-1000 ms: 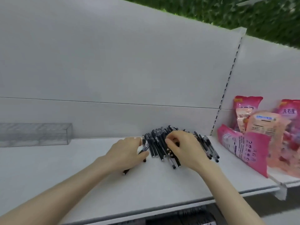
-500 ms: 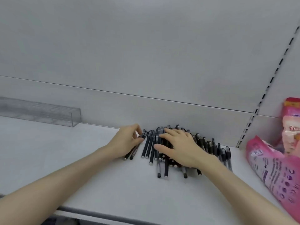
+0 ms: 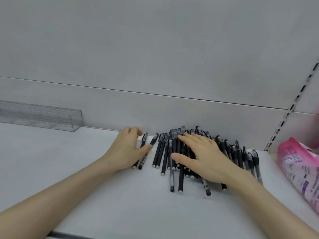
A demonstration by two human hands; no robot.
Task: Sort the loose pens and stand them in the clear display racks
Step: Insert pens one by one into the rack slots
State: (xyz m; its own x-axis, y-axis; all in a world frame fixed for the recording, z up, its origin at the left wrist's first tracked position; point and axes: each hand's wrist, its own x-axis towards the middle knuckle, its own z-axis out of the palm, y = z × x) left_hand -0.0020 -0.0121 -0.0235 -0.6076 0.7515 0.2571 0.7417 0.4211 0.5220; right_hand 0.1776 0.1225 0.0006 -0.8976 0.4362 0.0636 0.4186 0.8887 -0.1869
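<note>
right hand point(image 3: 203, 156) flat, fingers spread, steadies black plastic pen heap point(image 3: 174, 147) under it; left hand point(image 3: 127, 149), loosely curved, likely parting two pens point(image 3: 144, 138) at its thumb.

Left hand point(image 3: 126, 150) curled, right hand point(image 3: 205, 157) flat, fingers point(image 3: 189, 140) spread

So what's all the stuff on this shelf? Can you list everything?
pens: a big pile, too many to count, black with some clear ones, lying on the shelf against the back wall
rack: one, clear, far left by the back wall, no pens in it
bag: one, pink, right edge, partly out of view
shelf: one, pale grey, under everything
back wall: pale grey panels
slotted strip: one, metal, running up the wall at right
left grip: one bare hand, resting on two pens at the pile's left side
right grip: one bare hand, flat on the pile
</note>
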